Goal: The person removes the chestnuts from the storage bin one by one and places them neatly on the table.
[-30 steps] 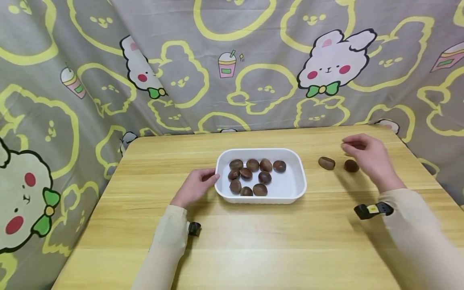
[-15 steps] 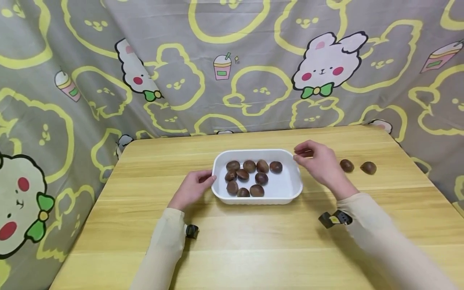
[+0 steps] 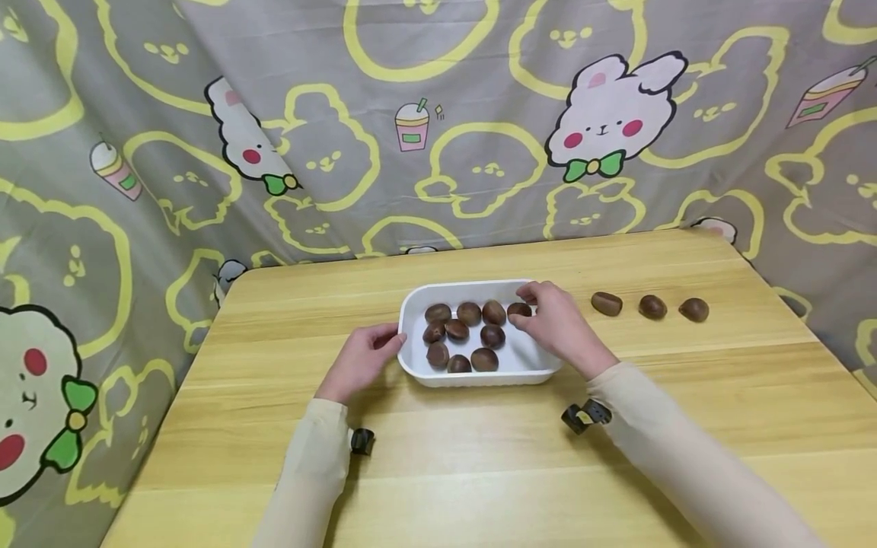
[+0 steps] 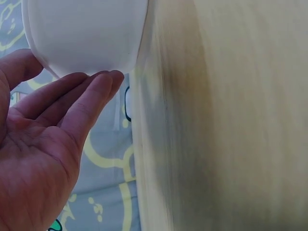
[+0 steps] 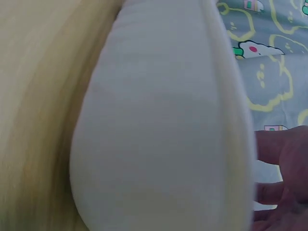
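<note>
A white tray (image 3: 479, 380) sits on the wooden table with several brown chestnuts (image 3: 492, 336) in it. My left hand (image 3: 359, 359) holds the tray's left end, thumb at the rim and fingers against the outer wall, as the left wrist view shows. Over the tray's right side, my right hand (image 3: 558, 323) has its thumb and fingertips around the rightmost chestnut (image 3: 519, 310), which they partly hide. In the right wrist view the tray wall (image 5: 159, 115) covers the fingertips and that chestnut.
Right of the tray, three more chestnuts lie in a row: one paler brown chestnut (image 3: 607, 304), a middle chestnut (image 3: 652, 307) and an outer chestnut (image 3: 694, 309). A patterned curtain (image 3: 479, 183) hangs behind the table (image 3: 438, 487) and along its left side.
My right hand has moved left from above the loose chestnuts, over the tray's right rim, to a chestnut inside. The left hand has stayed on the tray.
</note>
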{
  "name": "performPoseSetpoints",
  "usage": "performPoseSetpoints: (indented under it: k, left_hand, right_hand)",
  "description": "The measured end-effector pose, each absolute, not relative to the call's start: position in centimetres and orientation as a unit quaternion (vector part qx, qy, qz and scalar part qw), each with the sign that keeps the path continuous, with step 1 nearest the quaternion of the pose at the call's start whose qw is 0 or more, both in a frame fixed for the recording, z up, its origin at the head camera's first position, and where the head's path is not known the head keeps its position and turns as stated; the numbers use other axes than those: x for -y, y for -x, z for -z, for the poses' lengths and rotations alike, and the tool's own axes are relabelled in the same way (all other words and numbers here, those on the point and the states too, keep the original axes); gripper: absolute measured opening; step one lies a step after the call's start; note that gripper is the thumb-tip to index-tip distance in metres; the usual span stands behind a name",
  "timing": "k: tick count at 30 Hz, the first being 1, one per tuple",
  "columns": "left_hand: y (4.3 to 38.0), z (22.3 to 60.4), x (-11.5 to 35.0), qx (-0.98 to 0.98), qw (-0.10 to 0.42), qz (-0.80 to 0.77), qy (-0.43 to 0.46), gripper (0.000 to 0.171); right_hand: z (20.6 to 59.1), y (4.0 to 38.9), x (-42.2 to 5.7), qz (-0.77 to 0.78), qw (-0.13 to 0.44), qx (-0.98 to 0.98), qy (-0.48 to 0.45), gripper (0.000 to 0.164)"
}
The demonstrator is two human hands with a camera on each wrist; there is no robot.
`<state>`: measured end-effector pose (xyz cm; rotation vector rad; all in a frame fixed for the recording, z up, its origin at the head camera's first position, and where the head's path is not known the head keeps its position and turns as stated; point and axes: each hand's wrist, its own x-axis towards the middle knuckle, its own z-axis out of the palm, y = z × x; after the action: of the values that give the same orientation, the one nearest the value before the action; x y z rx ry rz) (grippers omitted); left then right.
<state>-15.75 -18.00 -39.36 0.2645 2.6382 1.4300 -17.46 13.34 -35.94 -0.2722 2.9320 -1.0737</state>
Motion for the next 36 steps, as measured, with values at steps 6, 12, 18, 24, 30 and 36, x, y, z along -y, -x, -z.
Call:
performPoseSetpoints:
  k: [6,12,18,24,30,36]
  left_hand:
    - [15.8,39.4,18.0,-0.876,0.056,-0.469,-0.096,0.037]
    - [15.8,39.4,18.0,-0.879,0.052,-0.463,-0.103,0.036]
    - [15.9,39.3,18.0,-0.882,0.051,-0.459,-0.098,0.036]
    - [16.0,39.3,17.8,-0.884,0.055,-0.454,-0.094,0.035]
    - [15.9,39.3,17.8,-0.888,0.061,-0.445,-0.093,0.034]
    - [16.1,39.2,17.8,-0.89,0.061,-0.442,-0.094,0.034]
  right_hand:
    - [36.7,18.0,-12.6,0.314,0.004,-0.946,0.077,0.047]
    - [37.6,18.5,-12.2,0.308,0.005,-0.949,0.068,0.044]
    - [38.2,18.9,-11.6,0.289,-0.006,-0.954,0.074,0.038]
    - [39.0,19.1,-11.3,0.253,-0.043,-0.962,0.089,0.011]
    - [39.3,19.2,-11.3,0.229,-0.043,-0.967,0.106,0.005]
    - [39.5,19.4,-11.5,0.218,-0.045,-0.968,0.117,0.006]
